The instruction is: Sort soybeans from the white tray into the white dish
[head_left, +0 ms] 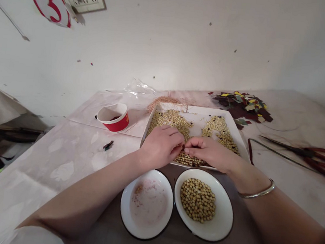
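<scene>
My left hand and my right hand meet above the near part of a shallow white tray. Both are closed, fingertips pinched together and almost touching. A tiny dark reddish bit shows between the fingertips, too small to name. Small yellowish beads, with some dark ones among them, lie in the tray in heaps, partly hidden by my hands. Just below my hands stand two dark-rimmed white bowls. The right bowl holds larger golden-brown beads; the left bowl has a few pinkish and brown crumbs.
Left of the tray stands a red-and-white paper cup, with a small dark scrap nearby. Behind lie a clear plastic bag and thin coppery strands. Coloured scraps are piled back right; red-handled scissors lie far right.
</scene>
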Demonstrator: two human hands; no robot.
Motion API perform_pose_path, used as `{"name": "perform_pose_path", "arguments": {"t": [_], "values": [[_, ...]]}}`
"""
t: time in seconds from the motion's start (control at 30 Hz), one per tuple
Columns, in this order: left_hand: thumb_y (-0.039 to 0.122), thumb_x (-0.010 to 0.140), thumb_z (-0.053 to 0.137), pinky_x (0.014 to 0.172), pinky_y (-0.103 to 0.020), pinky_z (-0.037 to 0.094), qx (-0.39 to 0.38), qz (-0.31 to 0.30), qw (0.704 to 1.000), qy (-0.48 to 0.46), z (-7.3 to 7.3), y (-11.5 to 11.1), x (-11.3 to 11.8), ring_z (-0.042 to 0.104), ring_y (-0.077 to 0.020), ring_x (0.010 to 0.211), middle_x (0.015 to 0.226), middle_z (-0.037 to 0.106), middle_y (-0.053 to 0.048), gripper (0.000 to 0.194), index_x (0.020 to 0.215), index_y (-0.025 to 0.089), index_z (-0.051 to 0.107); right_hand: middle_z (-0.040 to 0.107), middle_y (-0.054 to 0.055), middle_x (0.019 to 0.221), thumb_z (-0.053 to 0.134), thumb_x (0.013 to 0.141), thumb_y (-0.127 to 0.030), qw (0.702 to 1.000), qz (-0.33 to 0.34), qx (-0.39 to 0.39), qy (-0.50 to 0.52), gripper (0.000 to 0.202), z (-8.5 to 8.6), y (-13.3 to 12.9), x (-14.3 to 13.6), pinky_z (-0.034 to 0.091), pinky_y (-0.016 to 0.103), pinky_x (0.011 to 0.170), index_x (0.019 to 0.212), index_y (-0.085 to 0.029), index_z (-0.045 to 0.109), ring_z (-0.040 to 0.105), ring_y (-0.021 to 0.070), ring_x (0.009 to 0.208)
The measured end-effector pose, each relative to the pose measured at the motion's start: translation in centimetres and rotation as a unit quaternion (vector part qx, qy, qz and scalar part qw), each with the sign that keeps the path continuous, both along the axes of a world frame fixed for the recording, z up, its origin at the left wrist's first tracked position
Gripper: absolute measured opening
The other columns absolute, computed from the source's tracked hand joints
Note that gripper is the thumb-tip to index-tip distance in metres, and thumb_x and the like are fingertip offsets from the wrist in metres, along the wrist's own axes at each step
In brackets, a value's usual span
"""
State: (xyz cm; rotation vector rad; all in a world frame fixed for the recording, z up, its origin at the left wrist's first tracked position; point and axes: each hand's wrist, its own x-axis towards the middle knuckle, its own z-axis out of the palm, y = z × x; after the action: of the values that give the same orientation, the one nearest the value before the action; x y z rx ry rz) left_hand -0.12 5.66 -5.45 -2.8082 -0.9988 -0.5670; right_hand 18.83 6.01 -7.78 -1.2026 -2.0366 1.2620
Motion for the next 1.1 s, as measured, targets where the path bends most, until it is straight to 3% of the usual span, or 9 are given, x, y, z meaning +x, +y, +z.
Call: {"name": "perform_pose_path", "arguments": {"t": [0.17, 0.77, 1.1], "values": [[0.022, 0.085, 0.044, 0.075, -0.033, 0.041, 0.014, -0.016, 1.000, 0.015, -0.04, -0.12, 0.06, 0.050, -0.0175, 0.082, 0.083, 0.058, -0.003, 0.014, 0.080, 0.017, 0.057, 0.066, 0.002, 0.081, 0.053, 0.077, -0.026, 0.999, 0.015, -0.013, 0.025, 0.012, 0.19, -0.01, -0.05, 0.043, 0.030, 0.074, 0.080, -0.018, 0.062, 0.058, 0.0177, 0.079], [0.022, 0.084, 0.045, 0.072, -0.032, 0.042, 0.030, -0.031, 0.999, 0.012, -0.25, -0.14, 0.16, 0.051, -0.0175, 0.080, 0.080, 0.058, -0.003, 0.016, 0.078, 0.017, 0.058, 0.064, 0.002, 0.078, 0.052, 0.078, -0.025, 1.000, 0.021, -0.015, 0.016, 0.011, 0.27, -0.03, -0.03, 0.044, 0.030, 0.073, 0.077, -0.018, 0.061, 0.058, 0.0185, 0.079], [0.017, 0.075, 0.050, 0.071, -0.032, 0.043, 0.020, -0.004, 1.000, -0.018, -0.42, 0.19, 0.05, 0.052, -0.0174, 0.077, 0.077, 0.059, -0.002, 0.006, 0.075, 0.016, 0.057, 0.063, 0.003, 0.075, 0.052, 0.079, -0.030, 1.000, 0.009, -0.005, -0.018, 0.014, 0.61, -0.11, -0.11, 0.042, 0.029, 0.067, 0.077, -0.018, 0.060, 0.055, 0.0167, 0.072]]}}
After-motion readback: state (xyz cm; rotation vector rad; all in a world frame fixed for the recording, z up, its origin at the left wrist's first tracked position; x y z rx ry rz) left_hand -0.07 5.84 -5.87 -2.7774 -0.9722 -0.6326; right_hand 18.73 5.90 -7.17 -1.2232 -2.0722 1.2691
